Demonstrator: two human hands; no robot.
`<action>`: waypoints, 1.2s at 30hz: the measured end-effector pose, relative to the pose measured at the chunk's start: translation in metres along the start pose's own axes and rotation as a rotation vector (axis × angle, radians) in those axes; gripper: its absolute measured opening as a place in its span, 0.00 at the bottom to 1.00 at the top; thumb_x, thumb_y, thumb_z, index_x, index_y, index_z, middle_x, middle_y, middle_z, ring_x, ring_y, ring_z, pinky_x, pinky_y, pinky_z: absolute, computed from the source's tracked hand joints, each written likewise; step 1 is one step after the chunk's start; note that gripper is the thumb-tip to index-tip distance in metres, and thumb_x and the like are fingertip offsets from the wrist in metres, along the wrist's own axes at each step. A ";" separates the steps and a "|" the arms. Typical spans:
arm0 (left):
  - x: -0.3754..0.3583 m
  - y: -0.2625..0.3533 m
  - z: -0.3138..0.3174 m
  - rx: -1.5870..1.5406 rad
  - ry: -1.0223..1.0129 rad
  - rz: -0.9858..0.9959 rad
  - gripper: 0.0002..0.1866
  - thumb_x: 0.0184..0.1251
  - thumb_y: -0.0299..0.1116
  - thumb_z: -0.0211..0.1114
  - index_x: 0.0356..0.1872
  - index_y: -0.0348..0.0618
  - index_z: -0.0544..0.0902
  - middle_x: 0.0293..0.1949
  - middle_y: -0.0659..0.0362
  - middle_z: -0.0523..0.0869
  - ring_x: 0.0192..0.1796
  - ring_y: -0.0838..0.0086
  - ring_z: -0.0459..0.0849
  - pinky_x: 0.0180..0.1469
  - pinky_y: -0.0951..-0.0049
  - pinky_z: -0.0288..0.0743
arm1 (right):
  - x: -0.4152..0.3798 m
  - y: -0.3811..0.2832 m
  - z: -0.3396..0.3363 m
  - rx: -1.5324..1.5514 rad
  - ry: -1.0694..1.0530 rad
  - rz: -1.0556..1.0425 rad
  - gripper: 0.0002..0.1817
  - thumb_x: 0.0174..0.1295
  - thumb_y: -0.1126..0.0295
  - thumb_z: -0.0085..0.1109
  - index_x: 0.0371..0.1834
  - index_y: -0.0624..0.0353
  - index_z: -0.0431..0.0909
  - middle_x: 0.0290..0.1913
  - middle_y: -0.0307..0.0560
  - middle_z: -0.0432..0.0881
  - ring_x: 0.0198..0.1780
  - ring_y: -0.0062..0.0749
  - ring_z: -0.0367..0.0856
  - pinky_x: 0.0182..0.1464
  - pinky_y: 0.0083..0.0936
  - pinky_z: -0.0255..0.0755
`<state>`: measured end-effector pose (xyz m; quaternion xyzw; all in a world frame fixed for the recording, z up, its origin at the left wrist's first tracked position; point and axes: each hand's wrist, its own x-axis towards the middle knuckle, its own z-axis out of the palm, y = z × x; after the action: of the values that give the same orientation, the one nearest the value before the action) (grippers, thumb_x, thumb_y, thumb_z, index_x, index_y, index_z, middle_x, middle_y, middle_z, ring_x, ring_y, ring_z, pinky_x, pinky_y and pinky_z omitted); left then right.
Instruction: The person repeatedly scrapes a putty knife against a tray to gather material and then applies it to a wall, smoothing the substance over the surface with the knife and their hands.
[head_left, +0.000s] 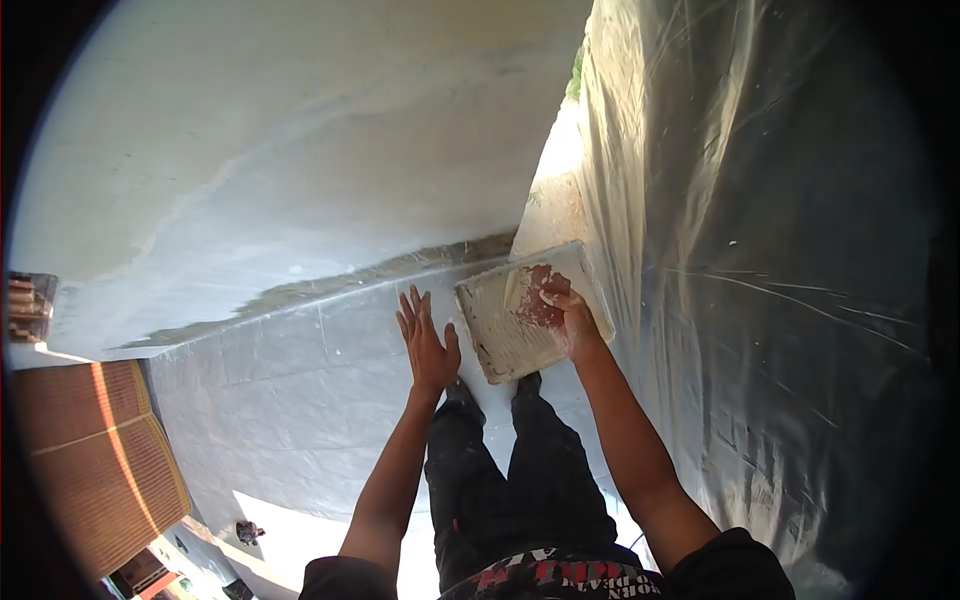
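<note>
My right hand grips a reddish-brown flat piece spotted with white paste, fingers curled over its edge. The piece overlaps a shallow rectangular tray whose inside is coated with pale, streaky paste. To the left of the tray, my left hand is raised with nothing in it, its fingers stretched out and a little spread, thumb apart. Some white smears show on the right fingers.
A smooth grey-white wall rises ahead, with a darker rough strip along its base. Plastic sheeting covers the floor, and more hangs at right. Woven blinds are at left. My shoes stand just behind the tray.
</note>
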<state>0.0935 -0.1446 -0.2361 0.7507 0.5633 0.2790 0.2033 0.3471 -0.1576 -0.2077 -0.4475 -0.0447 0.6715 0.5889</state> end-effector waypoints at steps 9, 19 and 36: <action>0.144 0.063 -0.195 0.088 0.395 0.369 0.41 0.64 0.24 0.61 0.79 0.38 0.55 0.82 0.38 0.50 0.83 0.38 0.39 0.80 0.35 0.35 | -0.032 -0.118 0.208 -0.286 -0.359 -0.371 0.25 0.73 0.73 0.57 0.72 0.62 0.70 0.60 0.44 0.83 0.57 0.31 0.84 0.59 0.30 0.79; 0.245 0.106 -0.428 0.301 0.879 0.626 0.36 0.71 0.32 0.55 0.76 0.25 0.56 0.81 0.35 0.49 0.83 0.35 0.38 0.79 0.35 0.35 | -0.127 -0.221 0.450 -0.603 -0.611 -1.141 0.18 0.73 0.77 0.55 0.65 0.64 0.78 0.57 0.45 0.86 0.55 0.21 0.81 0.56 0.24 0.75; 0.320 0.084 -0.452 0.354 1.108 0.614 0.34 0.74 0.39 0.49 0.76 0.29 0.61 0.79 0.39 0.60 0.82 0.37 0.47 0.80 0.36 0.33 | -0.166 -0.307 0.611 -1.175 0.229 -2.673 0.32 0.52 0.86 0.60 0.64 0.53 0.80 0.62 0.43 0.83 0.66 0.39 0.77 0.68 0.43 0.66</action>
<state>-0.0711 0.1342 0.2208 0.6447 0.3820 0.5726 -0.3324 0.1628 0.0831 0.4278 -0.2941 -0.6330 -0.5159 0.4967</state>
